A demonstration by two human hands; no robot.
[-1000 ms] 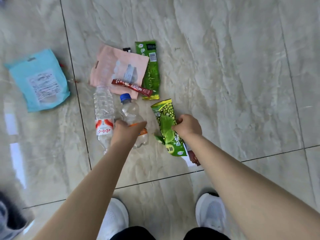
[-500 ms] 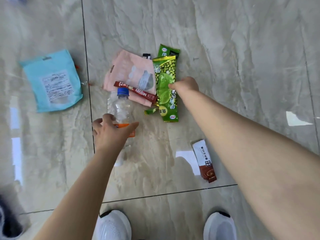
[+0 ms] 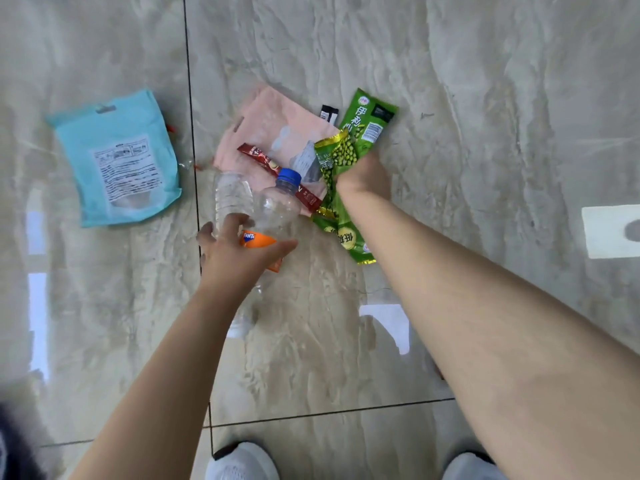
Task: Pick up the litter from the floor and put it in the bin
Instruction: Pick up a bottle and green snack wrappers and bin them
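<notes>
My left hand (image 3: 239, 254) grips an empty Fanta bottle (image 3: 277, 209) with a blue cap and orange label, held just above the floor. A second clear bottle (image 3: 230, 194) lies on the floor behind it. My right hand (image 3: 363, 176) is closed on a green pea snack packet (image 3: 334, 157), which hangs down past my wrist. Under that hand lies a long green wrapper (image 3: 369, 123). A pink pouch (image 3: 273, 126) lies on the floor with a red sachet (image 3: 258, 155) across it. No bin is in view.
A light blue pouch (image 3: 117, 157) lies on the marble floor at the left. A small black item (image 3: 328, 114) peeks out behind the pink pouch. My two white shoes (image 3: 242, 462) stand at the bottom edge. A dark object (image 3: 14, 445) sits at the bottom left corner.
My right hand carried the pea packet up from near my feet to the long green wrapper. My left hand lifted the Fanta bottle off the floor. The brown sachet is now hidden.
</notes>
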